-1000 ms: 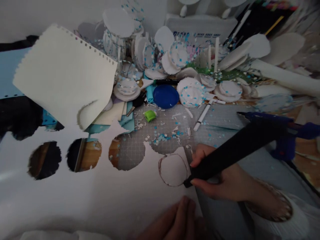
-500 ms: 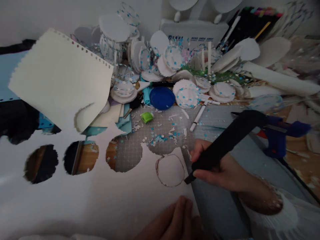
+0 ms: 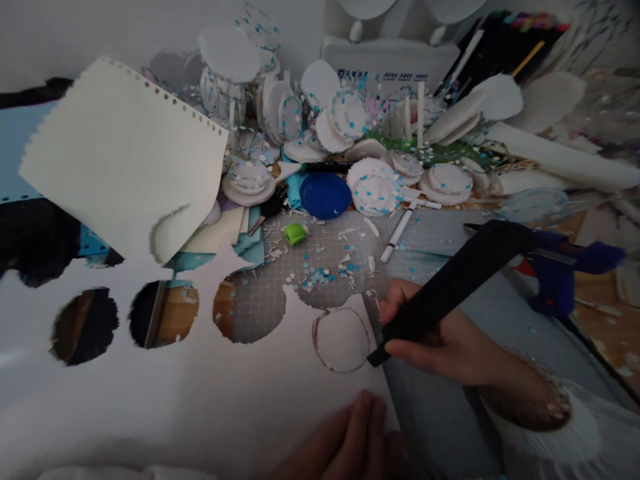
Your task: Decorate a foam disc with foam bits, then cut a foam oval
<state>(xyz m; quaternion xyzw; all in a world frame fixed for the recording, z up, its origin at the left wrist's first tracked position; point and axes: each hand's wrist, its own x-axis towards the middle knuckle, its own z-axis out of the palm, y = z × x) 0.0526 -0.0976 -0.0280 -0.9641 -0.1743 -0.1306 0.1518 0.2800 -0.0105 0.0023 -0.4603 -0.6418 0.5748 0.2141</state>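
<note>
One white sheet (image 3: 225, 400) partly over gridded mat (image 3: 257, 313)

a wooden table (image 3: 607, 317) shows at the right edge and, lower left, through round holes in a white sheet (image 3: 225, 393). a grey gridded cutting mat (image 3: 265, 303) lies on it across the middle. near the centre of the frame, the mat bears a small green object (image 3: 295, 233), a white pen (image 3: 399, 233) and scattered white and blue confetti (image 3: 325, 275); the sheet covers part of its lower left.
</note>
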